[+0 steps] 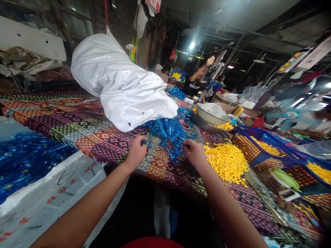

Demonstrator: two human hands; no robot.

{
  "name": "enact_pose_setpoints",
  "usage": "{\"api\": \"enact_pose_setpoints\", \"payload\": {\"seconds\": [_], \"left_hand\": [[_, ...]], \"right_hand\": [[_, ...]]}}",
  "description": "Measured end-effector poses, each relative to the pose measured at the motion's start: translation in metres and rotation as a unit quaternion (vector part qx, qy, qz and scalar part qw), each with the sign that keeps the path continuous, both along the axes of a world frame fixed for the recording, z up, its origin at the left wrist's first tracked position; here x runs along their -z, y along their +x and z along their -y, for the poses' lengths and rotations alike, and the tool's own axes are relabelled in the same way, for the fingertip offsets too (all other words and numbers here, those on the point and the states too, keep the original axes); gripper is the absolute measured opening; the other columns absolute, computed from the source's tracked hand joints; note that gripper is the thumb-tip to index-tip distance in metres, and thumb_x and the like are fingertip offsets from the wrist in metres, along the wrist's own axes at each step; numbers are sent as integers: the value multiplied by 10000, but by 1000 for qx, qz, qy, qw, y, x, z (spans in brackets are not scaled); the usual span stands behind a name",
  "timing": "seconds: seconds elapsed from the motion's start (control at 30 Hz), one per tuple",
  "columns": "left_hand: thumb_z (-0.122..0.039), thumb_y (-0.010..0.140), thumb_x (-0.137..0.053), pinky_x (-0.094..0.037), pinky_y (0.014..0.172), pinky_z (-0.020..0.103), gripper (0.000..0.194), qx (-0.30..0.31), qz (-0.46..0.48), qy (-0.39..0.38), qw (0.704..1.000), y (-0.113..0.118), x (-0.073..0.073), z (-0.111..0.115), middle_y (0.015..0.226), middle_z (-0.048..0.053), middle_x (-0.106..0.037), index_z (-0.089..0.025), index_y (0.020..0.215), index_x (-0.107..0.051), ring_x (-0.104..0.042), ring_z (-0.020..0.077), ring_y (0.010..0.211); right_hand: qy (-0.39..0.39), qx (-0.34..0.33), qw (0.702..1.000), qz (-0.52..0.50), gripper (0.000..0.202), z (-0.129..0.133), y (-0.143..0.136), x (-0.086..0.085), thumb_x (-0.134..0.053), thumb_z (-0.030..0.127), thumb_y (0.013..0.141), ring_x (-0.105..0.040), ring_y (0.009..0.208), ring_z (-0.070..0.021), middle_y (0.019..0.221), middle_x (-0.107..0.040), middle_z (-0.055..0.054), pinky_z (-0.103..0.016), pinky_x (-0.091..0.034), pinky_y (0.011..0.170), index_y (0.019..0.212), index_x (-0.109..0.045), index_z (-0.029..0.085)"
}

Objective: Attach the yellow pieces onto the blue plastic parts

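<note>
My left hand is closed in a pinch around a small see-through blue plastic piece. A short way to the right, my right hand has its thumb and fingertips pressed together at the edge of a heap of blue plastic pieces; what sits between them is too small to make out. Behind the heap lies a big white sack, its near end touching the blue pieces. A pile of small yellow plastic parts lies beside my right forearm. All this rests on a patterned cloth.
Blue baskets with yellow parts stand at right, near a jar with a green lid. Metal bowls are behind the pile. At left, a white foam box holds many blue pieces. A person in black is farther back.
</note>
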State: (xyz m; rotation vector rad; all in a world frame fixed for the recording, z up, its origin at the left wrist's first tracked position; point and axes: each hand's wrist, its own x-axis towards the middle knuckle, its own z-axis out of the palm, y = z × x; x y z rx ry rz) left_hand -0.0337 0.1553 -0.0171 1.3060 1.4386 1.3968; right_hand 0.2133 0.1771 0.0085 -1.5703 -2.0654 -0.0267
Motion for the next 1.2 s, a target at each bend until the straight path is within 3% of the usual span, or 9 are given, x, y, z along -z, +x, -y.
{"api": "enact_pose_setpoints", "payload": {"seconds": [0.1, 0.2, 0.33, 0.47, 0.57, 0.73, 0.93, 1.2], "left_hand": [[-115, 667, -442, -464, 419, 246, 271, -8, 91, -37, 995, -2, 5, 0, 586, -39, -525, -192, 915, -519, -571, 137, 457], [-110, 647, -459, -429, 360, 213, 305, 6, 153, -59, 986, -2, 5, 1, 562, -37, -533, -180, 931, -546, -560, 132, 418], [-101, 640, -474, -409, 332, 199, 260, 13, 153, -74, 985, -1, 1, 2, 502, -36, -519, -159, 875, -569, -547, 133, 391], [-89, 641, -471, -405, 330, 196, 261, 13, 155, -82, 984, 0, 0, 2, 484, -35, -523, -162, 869, -574, -551, 138, 393], [-86, 652, -463, -401, 332, 198, 273, 12, 158, -87, 984, -1, 1, 2, 466, -39, -518, -165, 889, -572, -551, 142, 392], [-88, 656, -472, -400, 329, 202, 261, 4, 163, -88, 983, -1, 2, 0, 456, -50, -493, -160, 889, -564, -541, 139, 378], [-107, 661, -480, -407, 340, 203, 232, -1, 171, -79, 982, -1, 4, 0, 486, -41, -516, -165, 866, -570, -551, 137, 396], [-114, 634, -484, -392, 327, 205, 258, -11, 183, -74, 980, -2, 5, 0, 421, -41, -508, -170, 869, -574, -547, 156, 375]], "right_hand": [[-1, -57, 998, 8, 173, -20, -28, -4, -523, 148, 751, -599, 809, -175, 845, -666, -39, -260, -437, 737, 849, -659, 192], [-11, -110, 993, 30, 251, -39, -53, -2, -540, 74, 708, -598, 831, -182, 901, -656, -57, -260, -434, 757, 880, -679, 193], [-30, -163, 985, 55, 271, -54, -72, 3, -577, 45, 668, -603, 778, -174, 838, -655, -42, -245, -441, 728, 847, -702, 206], [-30, -164, 985, 50, 213, -62, -84, -2, -550, 96, 740, -604, 813, -163, 870, -657, -40, -247, -445, 753, 855, -696, 200], [-33, -133, 989, 47, 199, -63, -85, -9, -541, 117, 757, -602, 854, -159, 904, -665, -39, -241, -435, 769, 875, -681, 196], [-77, -74, 991, 84, 101, -46, -66, -11, -589, 143, 700, -608, 716, -195, 704, -671, -57, -254, -404, 633, 723, -678, 186], [-121, -148, 977, 95, 67, -25, -69, -6, -613, 193, 712, -596, 663, -138, 690, -671, 3, -206, -383, 592, 724, -677, 209], [-49, -148, 987, 31, 98, -48, -82, -4, -578, 129, 709, -590, 807, -168, 829, -659, -37, -256, -425, 726, 742, -654, 181]]}}
